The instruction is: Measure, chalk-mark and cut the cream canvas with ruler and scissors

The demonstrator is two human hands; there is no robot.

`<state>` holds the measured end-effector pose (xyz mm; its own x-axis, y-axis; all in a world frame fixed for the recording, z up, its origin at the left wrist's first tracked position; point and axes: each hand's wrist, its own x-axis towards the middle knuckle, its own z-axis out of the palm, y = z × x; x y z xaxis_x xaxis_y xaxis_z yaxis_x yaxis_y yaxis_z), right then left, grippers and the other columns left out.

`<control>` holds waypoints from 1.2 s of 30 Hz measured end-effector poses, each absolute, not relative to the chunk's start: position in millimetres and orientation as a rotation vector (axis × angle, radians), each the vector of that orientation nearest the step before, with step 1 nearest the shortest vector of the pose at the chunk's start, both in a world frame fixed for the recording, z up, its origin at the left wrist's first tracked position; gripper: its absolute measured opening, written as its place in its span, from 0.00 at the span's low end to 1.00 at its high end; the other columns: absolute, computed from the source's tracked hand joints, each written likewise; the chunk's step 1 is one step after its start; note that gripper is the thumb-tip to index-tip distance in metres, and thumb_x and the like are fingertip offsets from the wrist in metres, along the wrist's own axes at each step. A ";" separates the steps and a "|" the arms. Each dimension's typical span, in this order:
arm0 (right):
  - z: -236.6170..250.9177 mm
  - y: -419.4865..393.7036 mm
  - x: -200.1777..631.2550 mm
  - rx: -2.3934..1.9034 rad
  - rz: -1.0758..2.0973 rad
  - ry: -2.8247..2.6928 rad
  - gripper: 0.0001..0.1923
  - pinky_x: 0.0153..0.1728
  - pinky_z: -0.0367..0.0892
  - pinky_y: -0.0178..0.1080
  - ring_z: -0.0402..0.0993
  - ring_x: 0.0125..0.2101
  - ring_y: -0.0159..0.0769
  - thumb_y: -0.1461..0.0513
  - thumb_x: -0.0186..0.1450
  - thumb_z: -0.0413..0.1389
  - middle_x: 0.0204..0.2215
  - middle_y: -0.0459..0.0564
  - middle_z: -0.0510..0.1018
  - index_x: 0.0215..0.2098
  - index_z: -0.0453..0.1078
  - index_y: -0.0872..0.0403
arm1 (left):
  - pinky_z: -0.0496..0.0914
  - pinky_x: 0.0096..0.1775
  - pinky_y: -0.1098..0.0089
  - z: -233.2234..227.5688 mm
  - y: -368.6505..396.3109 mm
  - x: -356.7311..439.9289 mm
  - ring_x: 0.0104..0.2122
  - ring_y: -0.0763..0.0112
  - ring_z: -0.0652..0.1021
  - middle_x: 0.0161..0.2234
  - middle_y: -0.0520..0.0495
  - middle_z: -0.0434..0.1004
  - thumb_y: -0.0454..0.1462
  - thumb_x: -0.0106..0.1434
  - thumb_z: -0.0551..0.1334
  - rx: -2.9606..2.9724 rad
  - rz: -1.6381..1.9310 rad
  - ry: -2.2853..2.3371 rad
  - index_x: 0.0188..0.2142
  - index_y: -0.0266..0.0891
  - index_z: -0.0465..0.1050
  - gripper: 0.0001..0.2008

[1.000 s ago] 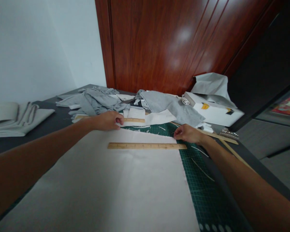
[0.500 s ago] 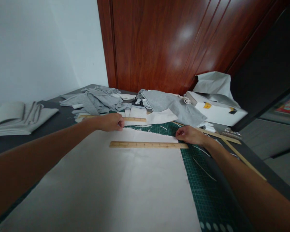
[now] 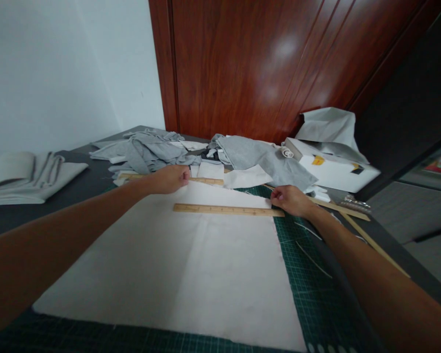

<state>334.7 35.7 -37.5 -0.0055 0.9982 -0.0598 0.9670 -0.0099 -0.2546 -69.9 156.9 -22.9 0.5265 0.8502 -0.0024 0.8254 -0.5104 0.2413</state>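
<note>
Farther from you than half a second ago, the cloth (image 3: 206, 274) has slid forward between your arms, its near edge now in view, carrying a ruler (image 3: 224, 210) that lies across it, just nearer than your hands. Your left hand (image 3: 169, 179) and right hand (image 3: 292, 200) pinch its far edge, the right at the corner. Past your left hand, a second ruler (image 3: 209, 181) and grey scraps (image 3: 150, 152) crowd the way; beyond your right sit a white box (image 3: 323, 166) and wooden strips (image 3: 353, 211). Folded fabric (image 3: 18, 181) lies well left of your left hand. Bare mat (image 3: 312, 304) borders the cloth's near and right edges. Beyond your hands, the dark table (image 3: 97, 171) meets a white wall (image 3: 77, 63) and wooden door (image 3: 242, 63).
</note>
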 end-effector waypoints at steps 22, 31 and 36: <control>-36.5 32.4 337.3 -2.075 0.273 -2.125 0.11 0.42 0.79 0.44 0.82 0.35 0.37 0.55 0.76 0.62 0.36 0.46 0.83 0.41 0.78 0.55 | 0.79 0.51 0.53 12.9 153.1 -114.2 0.51 0.55 0.81 0.56 0.42 0.78 0.45 0.74 0.67 2.597 -0.184 1.469 0.58 0.37 0.75 0.19; -22.0 2.2 341.3 -2.021 0.396 -2.160 0.11 0.37 0.77 0.41 0.80 0.31 0.36 0.55 0.74 0.64 0.33 0.44 0.82 0.46 0.80 0.55 | 0.79 0.50 0.54 7.8 104.8 -94.4 0.49 0.58 0.81 0.53 0.42 0.79 0.45 0.74 0.67 2.754 0.192 1.586 0.56 0.37 0.75 0.17; -24.0 -2.3 341.4 -2.016 0.391 -2.256 0.11 0.38 0.77 0.42 0.80 0.33 0.36 0.57 0.73 0.65 0.35 0.45 0.82 0.49 0.79 0.55 | 0.74 0.42 0.63 -26.5 45.7 -69.8 0.35 0.64 0.80 0.34 0.49 0.79 0.37 0.68 0.65 2.792 0.396 1.326 0.35 0.40 0.76 0.04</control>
<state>341.4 -2.3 -24.0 -0.1241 0.9870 -0.1021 0.9637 0.0953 -0.2494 -69.8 45.7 -26.5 0.6055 0.7658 0.2166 0.7594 -0.6374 0.1309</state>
